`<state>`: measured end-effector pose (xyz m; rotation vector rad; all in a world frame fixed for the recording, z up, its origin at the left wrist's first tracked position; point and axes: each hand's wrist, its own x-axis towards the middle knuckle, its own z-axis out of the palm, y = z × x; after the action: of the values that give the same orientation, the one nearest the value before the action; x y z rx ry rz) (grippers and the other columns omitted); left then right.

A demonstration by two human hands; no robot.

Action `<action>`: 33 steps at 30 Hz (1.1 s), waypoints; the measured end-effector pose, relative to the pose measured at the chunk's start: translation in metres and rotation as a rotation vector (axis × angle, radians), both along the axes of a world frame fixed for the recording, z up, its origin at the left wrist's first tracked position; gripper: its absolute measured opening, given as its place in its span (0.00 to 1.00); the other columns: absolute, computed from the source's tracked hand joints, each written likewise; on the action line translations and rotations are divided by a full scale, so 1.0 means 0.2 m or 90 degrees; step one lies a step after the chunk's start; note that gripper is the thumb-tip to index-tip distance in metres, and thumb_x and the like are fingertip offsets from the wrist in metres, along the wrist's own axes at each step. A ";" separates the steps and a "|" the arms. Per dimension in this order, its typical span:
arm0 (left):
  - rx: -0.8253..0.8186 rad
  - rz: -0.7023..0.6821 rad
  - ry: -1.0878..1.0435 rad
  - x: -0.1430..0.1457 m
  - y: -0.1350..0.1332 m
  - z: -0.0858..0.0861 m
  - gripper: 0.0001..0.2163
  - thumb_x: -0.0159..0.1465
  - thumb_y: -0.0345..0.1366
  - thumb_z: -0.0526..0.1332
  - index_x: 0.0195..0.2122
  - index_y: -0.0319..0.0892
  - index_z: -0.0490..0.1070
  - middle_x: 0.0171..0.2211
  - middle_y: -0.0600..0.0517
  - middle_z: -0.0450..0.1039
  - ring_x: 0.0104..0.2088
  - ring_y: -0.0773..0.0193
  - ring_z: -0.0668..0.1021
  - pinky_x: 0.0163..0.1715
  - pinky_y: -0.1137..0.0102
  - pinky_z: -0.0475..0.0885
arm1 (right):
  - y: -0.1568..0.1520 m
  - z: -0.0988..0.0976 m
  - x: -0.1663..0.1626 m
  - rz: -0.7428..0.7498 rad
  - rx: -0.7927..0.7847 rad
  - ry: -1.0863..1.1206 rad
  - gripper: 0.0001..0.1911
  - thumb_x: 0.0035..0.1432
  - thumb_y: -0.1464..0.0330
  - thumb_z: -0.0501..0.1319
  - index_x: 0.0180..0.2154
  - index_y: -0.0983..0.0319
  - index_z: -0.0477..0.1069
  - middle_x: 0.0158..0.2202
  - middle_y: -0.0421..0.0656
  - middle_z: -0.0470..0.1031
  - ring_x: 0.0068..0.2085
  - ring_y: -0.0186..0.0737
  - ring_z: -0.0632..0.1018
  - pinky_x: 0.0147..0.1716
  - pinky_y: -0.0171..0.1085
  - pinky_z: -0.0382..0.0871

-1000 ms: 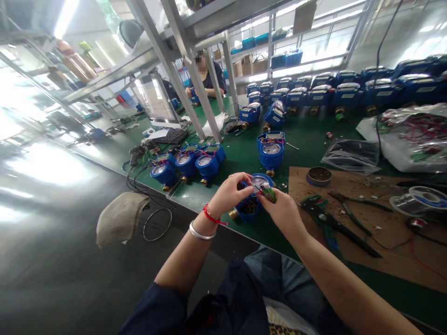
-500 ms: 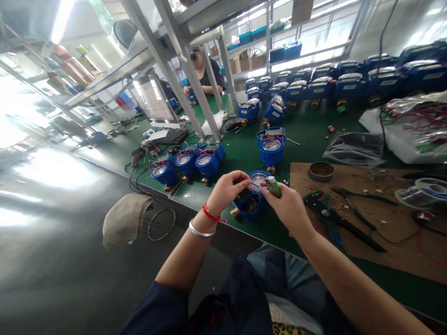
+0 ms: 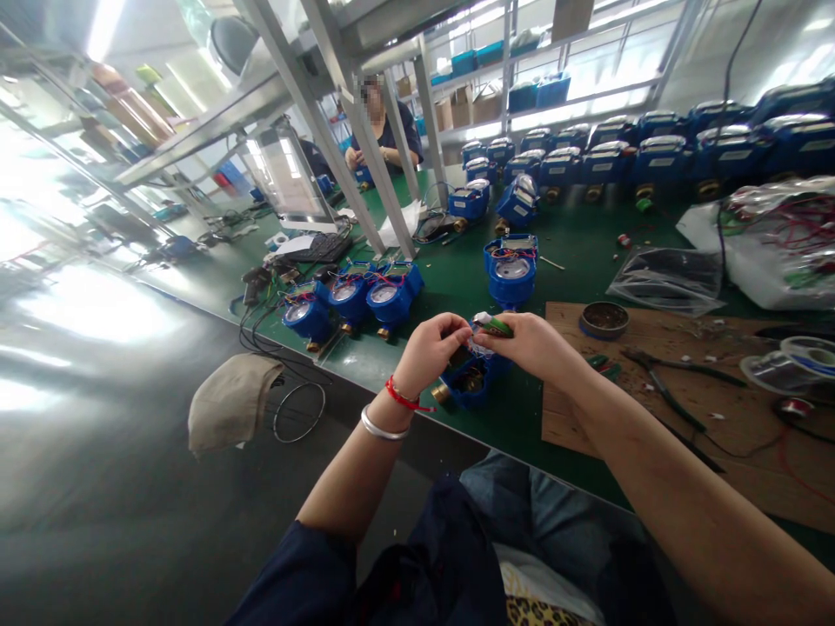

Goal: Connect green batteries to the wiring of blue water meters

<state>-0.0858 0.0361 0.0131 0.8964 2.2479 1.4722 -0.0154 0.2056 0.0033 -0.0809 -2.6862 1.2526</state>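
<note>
Your right hand (image 3: 531, 345) pinched a green board (image 3: 496, 325) just above the blue meter (image 3: 466, 384) at the bench (image 3: 450, 300) edge; your left hand (image 3: 427, 352), fingers pressed together, met it at the board's end.

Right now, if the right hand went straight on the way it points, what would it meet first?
Probably the left hand, whose fingers almost touch the green part the right hand holds.

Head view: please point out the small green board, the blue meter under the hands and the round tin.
small green board (image 3: 499, 325), head view, its green face.
blue meter (image 3: 462, 398), head view, its front wall.
round tin (image 3: 604, 334), head view, its near rim.
</note>
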 end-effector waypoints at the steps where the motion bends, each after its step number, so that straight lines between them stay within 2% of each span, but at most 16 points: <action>1: -0.002 0.006 0.011 0.00 0.00 0.00 0.10 0.62 0.42 0.58 0.34 0.40 0.71 0.27 0.53 0.72 0.27 0.68 0.71 0.25 0.76 0.65 | 0.00 -0.01 0.00 0.004 -0.007 0.002 0.18 0.53 0.54 0.59 0.25 0.63 0.72 0.20 0.36 0.65 0.23 0.30 0.63 0.24 0.33 0.52; 5: -0.010 0.026 0.029 0.01 0.00 0.01 0.10 0.63 0.41 0.57 0.33 0.39 0.70 0.27 0.53 0.71 0.26 0.68 0.71 0.25 0.76 0.65 | 0.00 -0.03 0.00 0.021 -0.034 0.009 0.16 0.53 0.56 0.61 0.27 0.63 0.72 0.23 0.37 0.69 0.24 0.31 0.64 0.25 0.32 0.55; 9: -0.002 0.030 0.026 0.01 0.00 0.01 0.10 0.63 0.41 0.57 0.33 0.39 0.70 0.27 0.53 0.71 0.26 0.69 0.71 0.25 0.75 0.65 | 0.01 -0.02 0.01 0.014 0.003 0.020 0.17 0.54 0.55 0.60 0.28 0.63 0.74 0.23 0.38 0.71 0.25 0.32 0.67 0.25 0.32 0.56; 13: 0.013 0.037 0.028 0.00 0.01 0.00 0.09 0.63 0.40 0.57 0.32 0.39 0.70 0.27 0.53 0.71 0.27 0.69 0.71 0.26 0.76 0.65 | 0.04 0.03 0.04 -0.036 0.003 0.051 0.18 0.57 0.55 0.59 0.37 0.62 0.79 0.27 0.40 0.76 0.28 0.36 0.72 0.28 0.33 0.59; 17: 0.022 0.037 0.007 0.00 0.01 -0.01 0.09 0.63 0.40 0.57 0.33 0.39 0.70 0.28 0.53 0.71 0.27 0.69 0.72 0.26 0.75 0.65 | 0.05 0.05 0.05 -0.072 -0.036 0.089 0.17 0.57 0.60 0.60 0.45 0.61 0.77 0.34 0.41 0.79 0.34 0.39 0.76 0.33 0.34 0.64; 20: 0.025 0.036 0.001 0.00 0.01 -0.01 0.09 0.63 0.41 0.57 0.33 0.39 0.70 0.28 0.53 0.71 0.27 0.69 0.71 0.26 0.76 0.65 | 0.02 0.03 0.04 -0.044 -0.059 0.098 0.15 0.55 0.64 0.61 0.44 0.60 0.77 0.38 0.41 0.79 0.37 0.39 0.77 0.37 0.35 0.66; 24: 0.019 0.038 0.009 0.00 0.01 0.00 0.10 0.63 0.41 0.57 0.33 0.40 0.70 0.27 0.53 0.70 0.26 0.69 0.70 0.25 0.76 0.64 | -0.02 0.00 0.03 -0.016 -0.075 0.089 0.14 0.54 0.66 0.62 0.43 0.60 0.76 0.37 0.41 0.79 0.37 0.39 0.77 0.39 0.36 0.66; 29: 0.022 0.048 0.015 0.00 0.01 -0.01 0.09 0.63 0.40 0.57 0.32 0.40 0.70 0.27 0.54 0.70 0.26 0.69 0.70 0.26 0.75 0.64 | -0.05 -0.02 0.03 -0.022 -0.053 0.111 0.21 0.55 0.67 0.61 0.51 0.60 0.70 0.41 0.43 0.77 0.39 0.40 0.76 0.39 0.36 0.66; 33: 0.019 0.066 0.024 0.01 0.02 -0.02 0.07 0.62 0.39 0.57 0.32 0.40 0.69 0.27 0.53 0.71 0.27 0.68 0.71 0.26 0.74 0.65 | -0.06 -0.02 0.04 -0.008 -0.017 0.125 0.21 0.55 0.68 0.59 0.52 0.61 0.68 0.35 0.42 0.75 0.34 0.37 0.73 0.35 0.35 0.65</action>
<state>-0.0838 0.0397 0.0095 0.8336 2.3372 1.5500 -0.0077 0.1941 -0.0015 0.0202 -2.4982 1.2243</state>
